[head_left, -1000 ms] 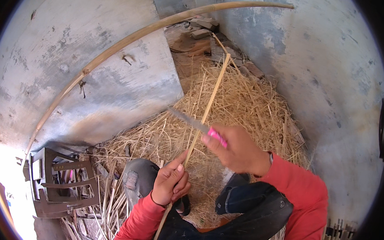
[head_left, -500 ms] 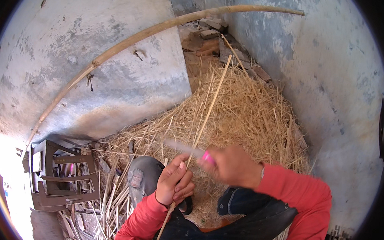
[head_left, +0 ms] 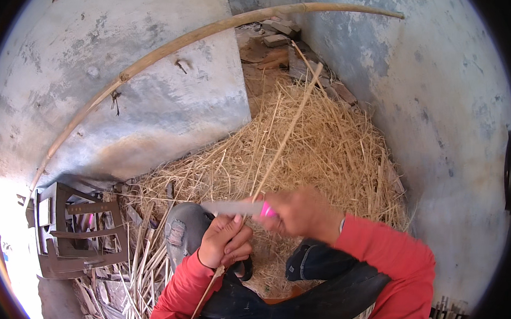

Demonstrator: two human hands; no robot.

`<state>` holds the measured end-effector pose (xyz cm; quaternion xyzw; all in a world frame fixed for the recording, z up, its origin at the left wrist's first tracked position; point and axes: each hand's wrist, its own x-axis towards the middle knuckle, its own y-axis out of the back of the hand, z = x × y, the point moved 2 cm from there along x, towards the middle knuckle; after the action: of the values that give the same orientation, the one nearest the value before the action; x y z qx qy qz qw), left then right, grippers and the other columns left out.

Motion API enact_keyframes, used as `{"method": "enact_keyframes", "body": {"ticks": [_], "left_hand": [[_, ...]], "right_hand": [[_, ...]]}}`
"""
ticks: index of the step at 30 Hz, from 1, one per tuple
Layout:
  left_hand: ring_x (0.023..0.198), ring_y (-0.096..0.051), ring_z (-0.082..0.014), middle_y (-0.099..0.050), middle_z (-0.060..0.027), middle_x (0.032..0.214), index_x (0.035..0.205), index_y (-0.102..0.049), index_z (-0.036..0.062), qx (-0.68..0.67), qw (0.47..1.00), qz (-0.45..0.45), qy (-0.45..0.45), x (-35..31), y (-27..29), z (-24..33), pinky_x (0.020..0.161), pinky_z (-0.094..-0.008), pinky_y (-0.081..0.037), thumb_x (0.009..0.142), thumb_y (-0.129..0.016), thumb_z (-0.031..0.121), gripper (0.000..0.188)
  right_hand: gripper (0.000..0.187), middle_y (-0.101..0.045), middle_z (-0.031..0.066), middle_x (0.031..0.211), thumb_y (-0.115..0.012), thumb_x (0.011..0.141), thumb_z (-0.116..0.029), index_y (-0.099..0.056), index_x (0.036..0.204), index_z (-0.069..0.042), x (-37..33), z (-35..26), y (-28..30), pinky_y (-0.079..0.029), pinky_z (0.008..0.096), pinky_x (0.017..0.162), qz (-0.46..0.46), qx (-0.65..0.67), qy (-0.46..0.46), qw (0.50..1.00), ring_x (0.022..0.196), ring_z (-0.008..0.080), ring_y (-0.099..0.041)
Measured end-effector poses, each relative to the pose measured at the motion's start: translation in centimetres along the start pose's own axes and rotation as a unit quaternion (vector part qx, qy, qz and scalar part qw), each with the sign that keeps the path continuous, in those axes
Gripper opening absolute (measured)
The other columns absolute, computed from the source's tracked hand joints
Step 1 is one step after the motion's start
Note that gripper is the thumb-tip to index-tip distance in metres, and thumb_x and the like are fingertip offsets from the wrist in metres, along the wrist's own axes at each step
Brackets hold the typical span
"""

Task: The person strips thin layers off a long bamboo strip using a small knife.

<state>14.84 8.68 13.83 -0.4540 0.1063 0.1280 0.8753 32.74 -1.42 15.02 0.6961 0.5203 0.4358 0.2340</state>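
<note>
A long, thin bamboo strip (head_left: 287, 134) slants from below my left wrist up over the straw-like shavings. My left hand (head_left: 227, 242) is closed around its lower part, thumb on top. In my right hand (head_left: 304, 214) is a knife (head_left: 227, 208) with a pink part by the blade. Its pale blade points left and lies across the strip, just above my left thumb. The right hand is somewhat blurred by motion, its fingers wrapped round the handle.
Shavings (head_left: 336, 146) are heaped ahead of my knees. A curved bamboo pole (head_left: 157, 54) arches in front of the wall. A dark broken frame (head_left: 87, 232) stands at left, with split strips (head_left: 148, 263) beside it. Bricks (head_left: 279, 32) lie in the far corner.
The knife and my right hand have shifted slightly left and down, bringing the blade over my left thumb. The strip's far end has swung to the right and up.
</note>
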Motion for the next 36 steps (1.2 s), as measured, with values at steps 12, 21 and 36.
{"method": "enact_keyframes", "body": {"ticks": [12,21,36], "left_hand": [[0.036,-0.024,-0.0066,-0.029,0.004,0.052,0.152,-0.039,0.0164,0.063,0.997,-0.017,-0.045,-0.3,-0.2,-1.0,0.038,-0.0215,-0.023,0.113,-0.035,0.023,0.04],[0.033,-0.024,-0.0052,-0.028,0.0044,0.05,0.15,-0.041,0.0148,0.024,0.999,0.017,-0.014,-0.6,-0.4,-0.7,0.035,-0.021,-0.021,0.112,-0.036,0.023,0.039],[0.036,-0.025,-0.0062,-0.03,0.0032,0.051,0.154,-0.035,0.0094,0.076,0.996,-0.039,-0.035,1.0,-0.6,-1.8,0.039,-0.0208,-0.027,0.112,-0.037,0.023,0.045]], "right_hand": [[0.046,-0.065,0.0208,0.066,-0.053,0.101,-0.047,-0.066,0.094,-0.004,1.3,7.2,6.6,-0.051,0.0514,0.054,0.105,-0.041,-0.227,0.967,0.058,0.0406,-0.065],[0.047,-0.062,0.022,0.063,-0.051,0.102,-0.045,-0.068,0.089,-0.004,-0.5,2.1,1.0,-0.049,0.0513,0.055,0.027,-0.024,-0.112,0.993,0.057,0.04,-0.064],[0.044,-0.028,-0.0097,0.057,-0.053,0.105,-0.044,-0.068,0.105,-0.003,-1.8,11.7,12.5,-0.02,0.0229,0.041,0.246,0.338,-0.348,0.839,0.044,0.0025,-0.028]]}}
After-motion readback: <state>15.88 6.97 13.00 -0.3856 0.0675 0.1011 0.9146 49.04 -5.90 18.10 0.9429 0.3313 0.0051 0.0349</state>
